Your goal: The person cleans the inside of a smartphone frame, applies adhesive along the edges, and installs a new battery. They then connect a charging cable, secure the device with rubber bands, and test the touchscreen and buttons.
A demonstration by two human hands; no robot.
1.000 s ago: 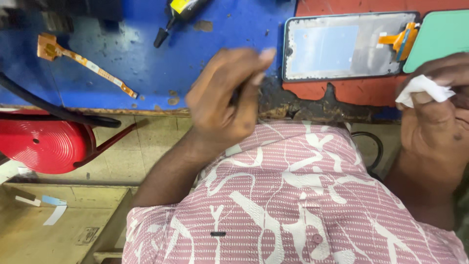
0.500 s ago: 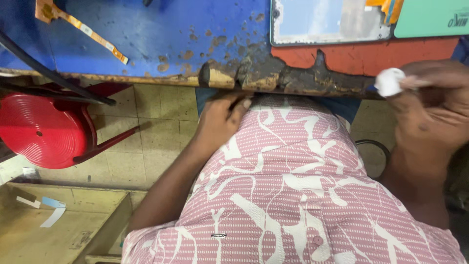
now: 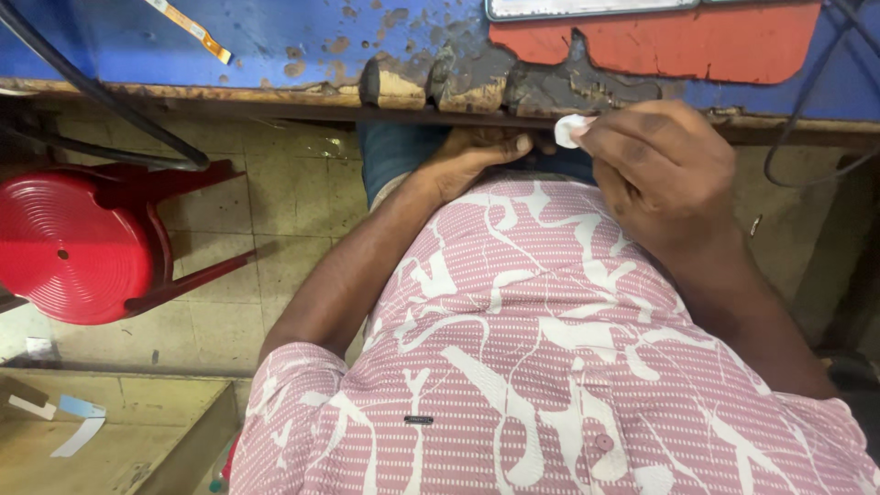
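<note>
Your right hand (image 3: 660,170) pinches a small white wad (image 3: 570,130) just below the worktop (image 3: 275,46) edge; your left hand (image 3: 477,151) rests in your lap, seemingly loosely curled and empty. Keep the wad pinched firmly.

Small repair workshop, likely for phones. A worn workbench (image 3: 275,55) had chipped blue paint, a cracked red mat (image 3: 660,46) and a gouged wooden front edge. A phone screen panel (image 3: 587,7) lay at the top edge, a loose flex ribbon cable (image 3: 188,27) sat on the blue surface. Black cables (image 3: 101,101) hung off the bench. A red plastic stool (image 3: 78,243) stood on the grimy tiled floor (image 3: 293,211).
</note>
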